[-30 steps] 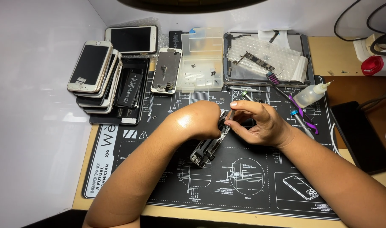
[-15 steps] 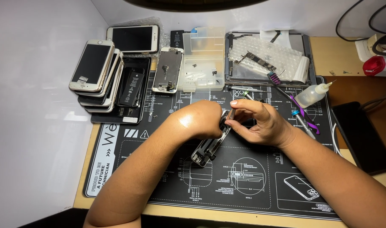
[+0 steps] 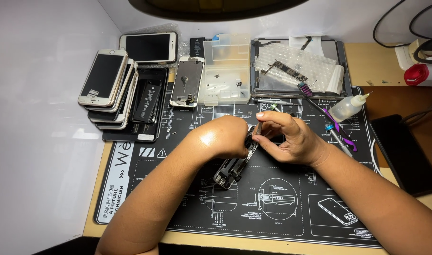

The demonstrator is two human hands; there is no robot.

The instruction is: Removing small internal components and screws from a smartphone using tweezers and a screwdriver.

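Hands barely shifted: left hand (image 3: 228, 137) grips phone frame (image 3: 235, 165), right hand (image 3: 291, 139) pinching.

Both forearms were bare to past the elbows, with no sleeve in view. The left hand (image 3: 232, 137) and right hand (image 3: 291, 139) were bare.

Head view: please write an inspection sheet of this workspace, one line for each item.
Surface: black repair mat with white diagrams on a wooden desk.
Job's things: opened phone, tilted on edge.
Clutter: stack of phones, clear parts box, tray with bubble wrap, squeeze bottle, purple brush.
Grippers: left hand steadies the phone; right hand fingers pinch its upper end.
Cables: black cables at the top right.
Surroundings: white wall on the left.
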